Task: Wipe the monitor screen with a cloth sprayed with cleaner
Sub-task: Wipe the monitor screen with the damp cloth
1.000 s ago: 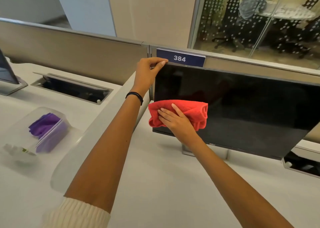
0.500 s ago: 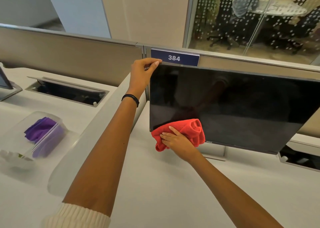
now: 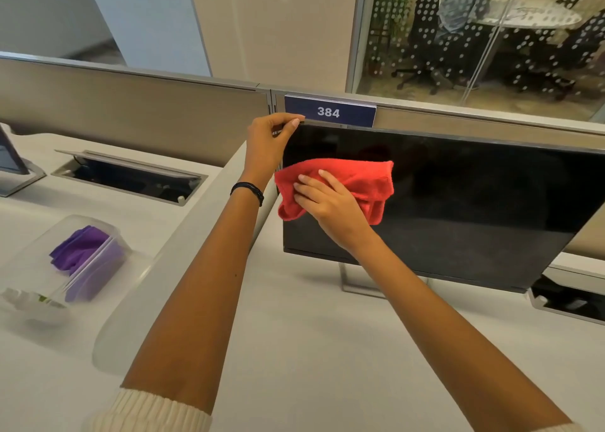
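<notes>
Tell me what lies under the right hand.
The red cloth, pressed flat against the monitor by the right hand. The screen patch beneath the cloth is covered and unseen.

a white desk top [image 3: 311, 349] runs up to a low beige partition panel [image 3: 131, 113] bearing a dark blue plate [image 3: 329, 112] marked 384. behind stand a plain cream wall [image 3: 278, 28] and a dot-patterned glass wall [image 3: 386, 22], with black office chairs [image 3: 424, 38] round a white table [image 3: 530, 18] beyond.

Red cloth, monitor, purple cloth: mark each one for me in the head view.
Red cloth [image 3: 371, 179], head view, upper fold near its right edge.
Monitor [image 3: 474, 208], head view, bare dark screen.
Purple cloth [image 3: 78, 251], head view, bunched middle folds.
</notes>
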Motion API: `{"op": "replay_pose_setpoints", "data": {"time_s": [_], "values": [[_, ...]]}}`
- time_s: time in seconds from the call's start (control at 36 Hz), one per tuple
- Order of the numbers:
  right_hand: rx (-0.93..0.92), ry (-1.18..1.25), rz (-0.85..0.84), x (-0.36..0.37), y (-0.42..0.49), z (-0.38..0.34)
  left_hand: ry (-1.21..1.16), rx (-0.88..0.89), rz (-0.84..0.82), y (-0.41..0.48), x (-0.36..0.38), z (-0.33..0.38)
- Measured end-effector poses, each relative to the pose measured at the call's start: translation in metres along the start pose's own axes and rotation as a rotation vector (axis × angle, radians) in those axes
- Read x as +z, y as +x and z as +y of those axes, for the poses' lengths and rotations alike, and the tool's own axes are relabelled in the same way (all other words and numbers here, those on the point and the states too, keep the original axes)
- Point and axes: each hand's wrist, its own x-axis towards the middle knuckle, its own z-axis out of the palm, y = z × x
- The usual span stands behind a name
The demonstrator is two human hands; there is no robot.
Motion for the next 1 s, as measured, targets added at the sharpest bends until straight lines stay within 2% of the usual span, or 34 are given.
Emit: {"op": "replay_pose_setpoints", "data": {"time_s": [0.22, 0.42, 0.56, 0.69, 0.86, 0.92, 1.0], "values": [[-0.045, 0.099, -0.225, 0.018, -0.048, -0.001, -0.044, -0.041, 0.016, -0.002, 0.001, 0.002], [0.039, 0.215, -0.395, 0.027, -0.09, -0.001, -0.077, -0.034, 0.025, -0.001, 0.003, -0.001], [0.064, 0.186, -0.498, 0.027, -0.127, 0.001, -0.111, -0.029, 0.064, -0.005, 0.007, -0.001], [0.114, 0.225, -0.494, 0.023, -0.163, 0.0, -0.029, 0.003, 0.083, -0.006, 0.012, 0.003], [0.015, 0.16, -0.435, 0.013, -0.16, 0.001, 0.313, 0.197, 0.111, -0.005, 0.027, 0.005], [-0.034, 0.127, -0.372, 0.005, -0.143, 0.0, 0.382, 0.262, 0.087, -0.006, 0.035, 0.009], [-0.046, 0.1, -0.159, -0.009, -0.116, 0.002, 0.394, 0.322, 0.06, -0.009, 0.052, 0.018]]}}
